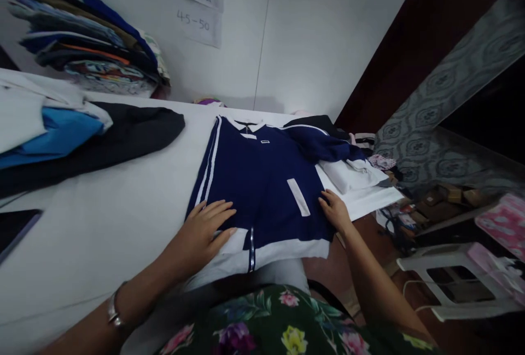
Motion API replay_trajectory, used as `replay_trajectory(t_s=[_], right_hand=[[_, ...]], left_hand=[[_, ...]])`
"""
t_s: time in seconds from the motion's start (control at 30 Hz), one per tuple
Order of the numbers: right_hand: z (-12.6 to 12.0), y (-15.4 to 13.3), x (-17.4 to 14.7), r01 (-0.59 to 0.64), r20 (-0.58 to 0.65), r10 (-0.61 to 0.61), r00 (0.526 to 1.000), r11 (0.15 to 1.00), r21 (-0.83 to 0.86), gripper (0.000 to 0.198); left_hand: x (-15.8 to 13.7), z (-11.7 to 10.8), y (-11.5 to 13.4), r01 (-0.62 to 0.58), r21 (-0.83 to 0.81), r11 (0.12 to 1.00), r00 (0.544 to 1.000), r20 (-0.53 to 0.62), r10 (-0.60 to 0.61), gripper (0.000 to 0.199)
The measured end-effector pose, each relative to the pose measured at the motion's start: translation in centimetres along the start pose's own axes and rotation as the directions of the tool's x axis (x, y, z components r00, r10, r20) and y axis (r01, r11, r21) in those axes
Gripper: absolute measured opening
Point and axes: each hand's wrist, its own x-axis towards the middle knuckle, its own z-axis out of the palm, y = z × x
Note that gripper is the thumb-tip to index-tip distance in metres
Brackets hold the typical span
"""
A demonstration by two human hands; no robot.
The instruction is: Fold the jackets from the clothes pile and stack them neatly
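Note:
A navy jacket (266,180) with a white collar, white stripes and a front zip lies spread on the white table (159,180), its hem hanging toward my lap. My left hand (209,229) rests flat on its lower left side, fingers spread, above the white hem and beside the zip. At the jacket's right edge, near the slanted white pocket strip, lies my right hand (334,210) with its fingers stretched out on the cloth. The right sleeve (324,144) reaches over folded white clothing (348,174). Where the left sleeve lies cannot be seen.
Dark trousers (139,131) and blue and white garments lie at the table's left, with a dark tablet-like device (16,229) nearer me. A tall clothes pile (94,43) leans at the wall. A white plastic stool (459,284) and boxes (438,199) stand right.

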Motion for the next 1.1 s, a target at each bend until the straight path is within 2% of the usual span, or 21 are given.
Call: replay_trajectory(t_s=[0.1, 0.23, 0.33, 0.5, 0.67, 0.8, 0.83, 0.9, 1.03, 1.1], right_hand=[[-0.5, 1.2, 1.3, -0.027, 0.031, 0.033, 0.999, 0.985, -0.168, 0.042], [-0.5, 0.7, 3.0, -0.031, 0.077, 0.051, 0.996, 0.972, -0.233, 0.046], [-0.3, 0.3, 3.5, -0.038, 0.063, 0.052, 0.997, 0.978, -0.206, 0.045], [-0.1, 1.4, 2.8, -0.054, 0.004, 0.057, 0.998, 0.971, -0.234, 0.042], [0.0, 1.5, 2.4, -0.005, 0.009, 0.008, 1.000, 0.956, -0.293, 0.040], [0.5, -0.2, 2.8, 0.181, -0.069, -0.187, 0.980, 0.980, -0.079, 0.045], [0.9, -0.8, 2.8, 0.225, -0.062, -0.225, 0.972, 0.974, -0.009, 0.047], [1.7, -2.0, 2.5, 0.273, 0.027, -0.276, 0.961, 0.958, 0.085, 0.049], [2.9, -3.4, 1.5, 0.228, 0.262, -0.258, 0.930, 0.964, 0.138, 0.048], [2.7, -3.4, 1.4, 0.169, 0.268, -0.227, 0.936, 0.960, 0.223, 0.049]], left_hand=[[-1.9, 0.4, 0.8, -0.013, 0.026, 1.000, 0.991, -0.134, 0.017, 0.042], [-3.1, 1.0, 1.9, -0.016, 0.057, 0.998, 0.973, -0.231, 0.029, 0.037], [-3.4, 1.6, 2.4, -0.003, 0.093, 0.996, 0.981, -0.191, 0.021, 0.038], [-3.7, 2.4, 2.4, 0.013, 0.119, 0.993, 0.996, -0.088, -0.003, 0.047], [-4.0, 1.6, 2.2, -0.018, 0.117, 0.993, 0.998, -0.056, 0.025, 0.048], [-3.8, 0.6, 2.3, 0.026, 0.098, 0.995, 0.987, -0.160, -0.010, 0.038], [-3.7, 0.5, 2.3, 0.046, 0.107, 0.993, 0.980, -0.200, -0.024, 0.037], [-3.3, 0.7, 2.2, 0.079, 0.144, 0.986, 0.970, -0.239, -0.043, 0.038], [-2.8, 2.2, 1.4, 0.087, 0.218, 0.972, 0.980, -0.195, -0.044, 0.040], [-2.8, 2.8, 0.9, 0.074, 0.233, 0.970, 0.977, -0.212, -0.024, 0.041]])
